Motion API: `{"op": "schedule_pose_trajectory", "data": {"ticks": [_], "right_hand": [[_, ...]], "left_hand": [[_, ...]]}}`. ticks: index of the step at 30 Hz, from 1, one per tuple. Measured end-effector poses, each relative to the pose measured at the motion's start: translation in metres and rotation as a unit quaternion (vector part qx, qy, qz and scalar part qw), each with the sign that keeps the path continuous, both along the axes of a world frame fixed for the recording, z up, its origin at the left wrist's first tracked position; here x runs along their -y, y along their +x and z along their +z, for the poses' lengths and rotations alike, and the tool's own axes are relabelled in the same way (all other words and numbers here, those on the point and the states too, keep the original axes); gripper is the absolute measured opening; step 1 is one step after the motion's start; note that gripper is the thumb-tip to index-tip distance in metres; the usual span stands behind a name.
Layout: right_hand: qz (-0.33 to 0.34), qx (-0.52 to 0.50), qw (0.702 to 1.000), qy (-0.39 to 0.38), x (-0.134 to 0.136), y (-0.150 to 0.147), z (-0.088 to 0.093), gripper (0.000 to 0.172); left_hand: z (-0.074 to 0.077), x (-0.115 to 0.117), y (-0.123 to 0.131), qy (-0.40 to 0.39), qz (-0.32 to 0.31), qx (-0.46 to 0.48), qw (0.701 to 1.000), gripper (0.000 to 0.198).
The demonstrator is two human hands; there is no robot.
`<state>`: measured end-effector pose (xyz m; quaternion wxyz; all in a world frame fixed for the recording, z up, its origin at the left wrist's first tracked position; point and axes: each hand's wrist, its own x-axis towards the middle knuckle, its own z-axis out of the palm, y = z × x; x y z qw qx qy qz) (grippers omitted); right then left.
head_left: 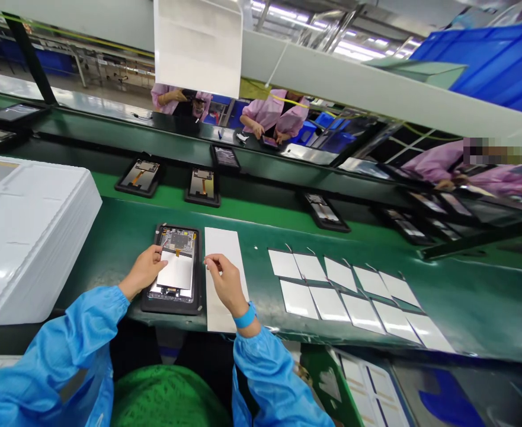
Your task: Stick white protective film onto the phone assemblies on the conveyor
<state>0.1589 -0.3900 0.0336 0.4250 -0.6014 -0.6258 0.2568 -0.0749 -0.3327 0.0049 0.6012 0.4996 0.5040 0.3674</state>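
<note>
At the near bench edge, left of centre: a black rectangular tray (pixel 170 306) lies flat on the glossy dark green bench (pixel 261 290), cradling an opened tablet-like device (pixel 181 239) with bare circuitry at its far end; a flat white rectangular panel (pixel 183 276) covers the device's middle.
Left hand (pixel 145 271): thumb against the panel's left side, fingers curled above the tray's left rim; whether they grip anything, I cannot tell.
Right hand (pixel 226 283): fingertips drawn narrow, just off the tray's right rim, over a long white board (pixel 222 242); anything pinched is too small to make out.
Tray and board: a slim green gap between their edges.
Right side: ten silvery-white rectangles (pixel 327 301) in two rows, a broader green band separating them from the board.
Left side: a tall stack of white plastic trays (pixel 29 225), green room between it and the black tray, crossed by the left forearm.
Far edge: a bright green belt (pixel 261 207).
</note>
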Motion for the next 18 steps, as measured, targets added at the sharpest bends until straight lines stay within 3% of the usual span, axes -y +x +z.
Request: {"op": "schedule_pose_trajectory", "data": {"ticks": [7, 18], "right_hand": [[0.041, 0.065, 0.997, 0.009, 0.003, -0.009, -0.002, 0.023], [0.195, 0.164, 0.967, 0.033, 0.006, -0.022, -0.016, 0.025]], "left_hand": [[-0.004, -0.003, 0.000, 0.023, 0.004, -0.029, 0.999, 0.040], [-0.005, -0.004, 0.001, 0.029, -0.009, -0.054, 0.998, 0.033]]}}
